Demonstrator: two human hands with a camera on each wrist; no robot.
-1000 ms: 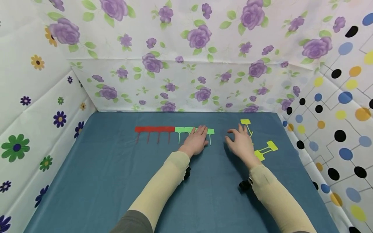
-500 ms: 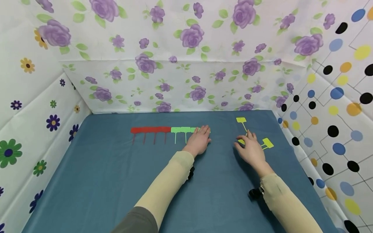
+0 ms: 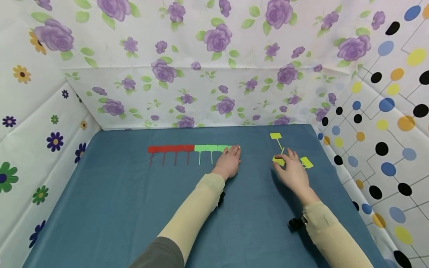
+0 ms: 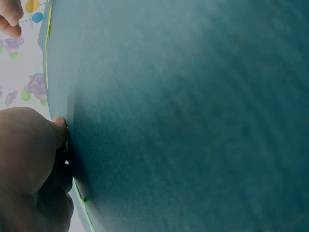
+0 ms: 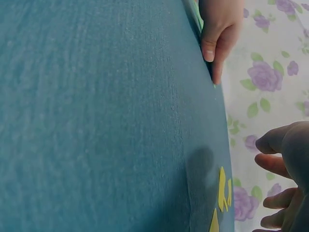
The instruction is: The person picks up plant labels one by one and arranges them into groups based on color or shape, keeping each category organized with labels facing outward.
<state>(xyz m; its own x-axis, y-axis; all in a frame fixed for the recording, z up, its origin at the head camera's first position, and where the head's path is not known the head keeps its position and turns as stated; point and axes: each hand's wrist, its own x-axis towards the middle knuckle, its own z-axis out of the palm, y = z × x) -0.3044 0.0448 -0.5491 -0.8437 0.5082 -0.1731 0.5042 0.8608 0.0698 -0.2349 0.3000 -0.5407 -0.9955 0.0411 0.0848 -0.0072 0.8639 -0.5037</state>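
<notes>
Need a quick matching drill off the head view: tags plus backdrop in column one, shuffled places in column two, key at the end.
Column 1
1. red tags
2. yellow tags
3. rose-print backdrop
4. green tags

Column 2
A. rising behind the blue table
B. lined up edge to edge, right stretch of the line
C. scattered at different angles, right side of the table
D. lined up edge to edge, left stretch of the line

Pairs: 1-D, 2-C, 3-A, 4-B
</notes>
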